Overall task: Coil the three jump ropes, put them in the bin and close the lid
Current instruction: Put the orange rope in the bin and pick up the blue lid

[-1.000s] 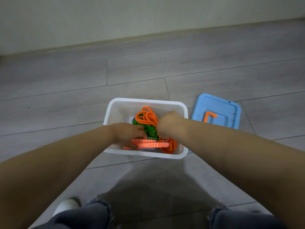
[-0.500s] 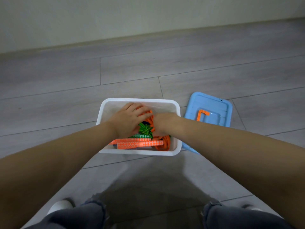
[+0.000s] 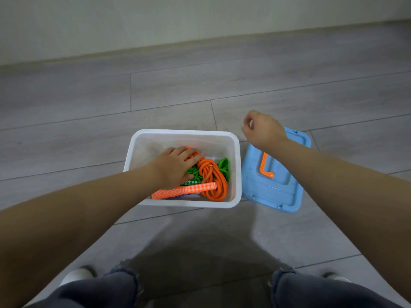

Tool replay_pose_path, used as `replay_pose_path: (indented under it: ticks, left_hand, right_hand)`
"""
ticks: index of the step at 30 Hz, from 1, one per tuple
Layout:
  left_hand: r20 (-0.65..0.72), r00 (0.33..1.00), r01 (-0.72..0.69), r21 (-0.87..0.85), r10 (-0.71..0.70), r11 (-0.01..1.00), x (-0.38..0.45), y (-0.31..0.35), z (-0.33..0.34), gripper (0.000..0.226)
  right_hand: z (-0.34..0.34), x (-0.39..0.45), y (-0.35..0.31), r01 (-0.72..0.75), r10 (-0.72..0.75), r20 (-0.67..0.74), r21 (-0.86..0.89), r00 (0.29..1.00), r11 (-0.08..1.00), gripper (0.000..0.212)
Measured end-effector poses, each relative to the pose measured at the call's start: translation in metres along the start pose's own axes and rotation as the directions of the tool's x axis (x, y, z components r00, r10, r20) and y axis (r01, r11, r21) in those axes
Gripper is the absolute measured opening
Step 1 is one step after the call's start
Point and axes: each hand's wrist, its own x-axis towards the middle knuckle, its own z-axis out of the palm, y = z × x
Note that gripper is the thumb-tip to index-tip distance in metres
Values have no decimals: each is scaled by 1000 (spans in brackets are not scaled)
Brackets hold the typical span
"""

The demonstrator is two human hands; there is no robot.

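Left hand is pressing flat on ropes in the bin; right hand, loosely curled and empty, is hovering over the lid's far end.

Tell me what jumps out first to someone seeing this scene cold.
The bright orange rope and green rope piled in the white bin on the grey floor, with the left hand pressing flat on them. Next, the blue lid lying on the floor just right of the bin, with the right hand hovering loosely curled above its far end.
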Motion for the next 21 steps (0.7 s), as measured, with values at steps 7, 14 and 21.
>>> replay_pose_path:
  ticks: [7,14,21]
  left_hand:
    - [-175,984,-49,-146,23,988,-7,10,-6,59]
    - [-298,949,33,-243,-107,969,-18,-8,-13,53]
    - [-290,934,152,-210,-210,966,-28,-21,-11,54]
  right_hand:
    - [25,-23,61,-87,212,402,-308,891,947,29]
    - [50,-48,69,-66,272,557,-362,785,930,42]
    - [43,-41,59,-95,309,554,-381,773,920,35]
